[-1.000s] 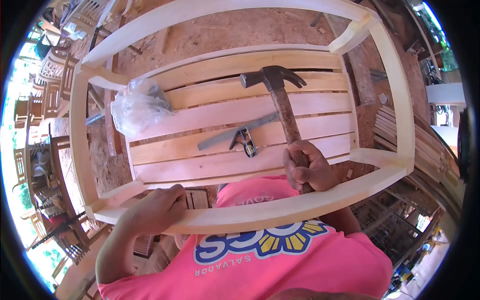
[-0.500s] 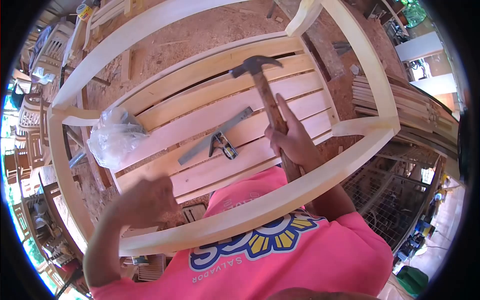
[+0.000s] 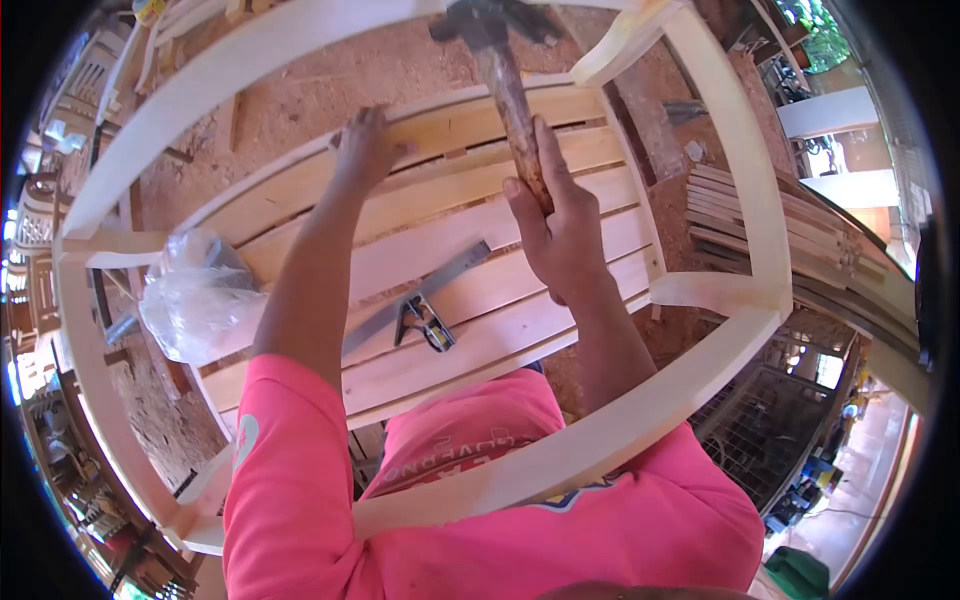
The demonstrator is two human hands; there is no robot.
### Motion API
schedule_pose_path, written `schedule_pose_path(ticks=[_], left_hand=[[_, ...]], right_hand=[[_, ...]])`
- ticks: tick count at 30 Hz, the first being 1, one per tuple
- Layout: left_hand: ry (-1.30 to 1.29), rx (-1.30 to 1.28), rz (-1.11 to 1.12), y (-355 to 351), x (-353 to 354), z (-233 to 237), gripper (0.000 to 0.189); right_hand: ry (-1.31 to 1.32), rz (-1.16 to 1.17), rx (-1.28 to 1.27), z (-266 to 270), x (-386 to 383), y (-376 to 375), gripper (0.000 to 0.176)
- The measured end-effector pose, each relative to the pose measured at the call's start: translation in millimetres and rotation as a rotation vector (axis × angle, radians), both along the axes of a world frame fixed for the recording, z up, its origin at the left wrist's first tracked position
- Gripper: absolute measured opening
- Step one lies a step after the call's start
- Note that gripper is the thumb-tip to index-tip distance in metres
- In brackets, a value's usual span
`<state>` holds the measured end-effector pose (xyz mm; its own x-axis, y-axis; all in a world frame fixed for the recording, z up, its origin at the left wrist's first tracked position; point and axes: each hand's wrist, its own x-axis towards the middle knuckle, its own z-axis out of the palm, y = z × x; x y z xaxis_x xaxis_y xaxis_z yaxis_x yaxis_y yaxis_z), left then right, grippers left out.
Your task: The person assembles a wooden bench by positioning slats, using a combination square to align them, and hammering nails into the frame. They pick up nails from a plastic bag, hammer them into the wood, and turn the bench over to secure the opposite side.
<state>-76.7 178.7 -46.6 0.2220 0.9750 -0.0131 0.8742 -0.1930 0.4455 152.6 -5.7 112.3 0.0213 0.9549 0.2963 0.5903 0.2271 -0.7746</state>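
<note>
A claw hammer [image 3: 517, 125] is raised in my right hand [image 3: 568, 228], its wooden handle wrapped by the fingers and its blurred head at the top of the view. My left hand [image 3: 364, 148] reaches over the far slat of the wooden slatted panel [image 3: 400, 255], its fingers at the far edge and the thumb spread apart. A combination square [image 3: 425, 320] lies across the nearer slats. At the panel's left end sits a clear plastic bag [image 3: 195, 305], its contents hard to make out.
A pale wooden frame [image 3: 735, 160] surrounds the slatted panel, its near rail crossing in front of my body. Stacked wood strips [image 3: 745, 220] lie on the right, above a wire mesh rack [image 3: 765, 420]. Wooden chairs [image 3: 40, 225] stand at the left. Shavings cover the ground [image 3: 290, 110].
My left hand has moved from the near left side, forward to the panel's far edge. My right hand has raised the hammer forward and slightly left. The view has shifted a little.
</note>
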Motion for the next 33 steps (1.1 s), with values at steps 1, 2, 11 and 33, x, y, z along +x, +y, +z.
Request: schedule_pose_path(ticks=[1, 2, 11, 33], left_hand=[[-0.039, -0.077, 0.055, 3, 1, -8, 0.089], [-0.035, -0.044, 0.078, 1, 3, -14, 0.093], [0.01, -0.013, 0.203, -15, 18, -10, 0.1], [0.078, -0.036, 0.244, -26, 25, -10, 0.089]], right_hand=[[-0.018, 0.017, 0.064, -5, -1, 7, 0.068], [-0.03, 0.029, 0.12, -11, -2, 8, 0.069], [-0.183, -0.102, -0.394, -11, -6, 8, 0.067], [-0.27, -0.174, -0.337, -68, -7, 3, 0.04]])
